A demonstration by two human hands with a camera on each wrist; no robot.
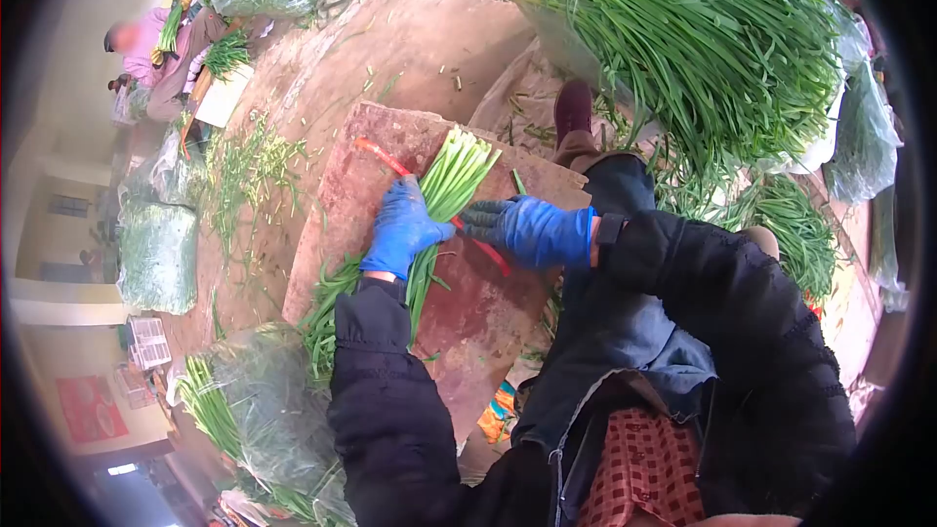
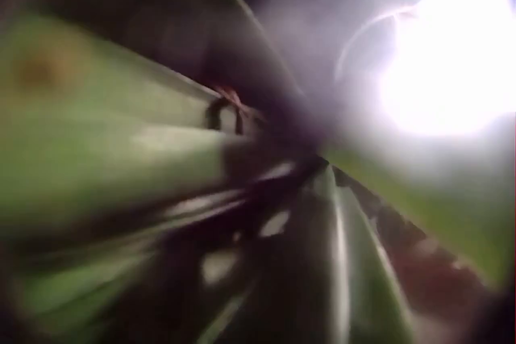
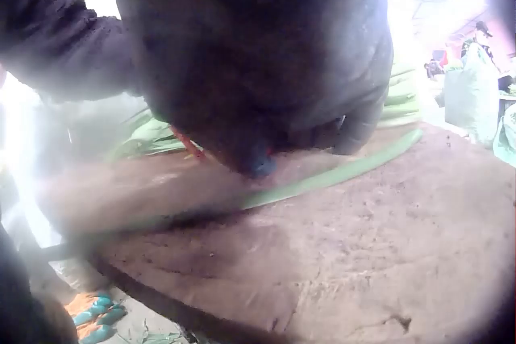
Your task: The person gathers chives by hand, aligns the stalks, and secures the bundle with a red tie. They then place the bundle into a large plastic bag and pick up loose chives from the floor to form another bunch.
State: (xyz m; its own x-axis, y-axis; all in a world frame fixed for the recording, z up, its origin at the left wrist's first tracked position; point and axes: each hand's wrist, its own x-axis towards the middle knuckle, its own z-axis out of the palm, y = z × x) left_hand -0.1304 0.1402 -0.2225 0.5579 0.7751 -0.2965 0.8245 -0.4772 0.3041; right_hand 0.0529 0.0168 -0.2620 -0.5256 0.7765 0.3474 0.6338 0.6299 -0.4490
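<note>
A bunch of long green leafy stalks with pale cut ends (image 1: 459, 171) lies across a worn reddish board (image 1: 488, 332). My blue-gloved left hand (image 1: 400, 229) grips the bunch around its middle, thumb across the stalks. A red strip (image 1: 383, 155) passes beneath the bunch, its other end showing below my right hand (image 1: 532, 231). The right hand, also blue-gloved, pinches the strip beside the stalks; its thumb is hidden. In the right wrist view a single green leaf (image 3: 339, 175) lies on the board under the hand. Blurred green leaves (image 2: 121, 110) fill the left wrist view.
A large heap of green stalks (image 1: 693, 49) stands at the upper right. Bagged bundles (image 1: 268, 410) lie at lower left, with another wrapped bundle (image 1: 158, 254) above. Scattered trimmings (image 1: 254, 176) cover the floor left of the board. A seated person (image 1: 171, 49) handles stalks farther off.
</note>
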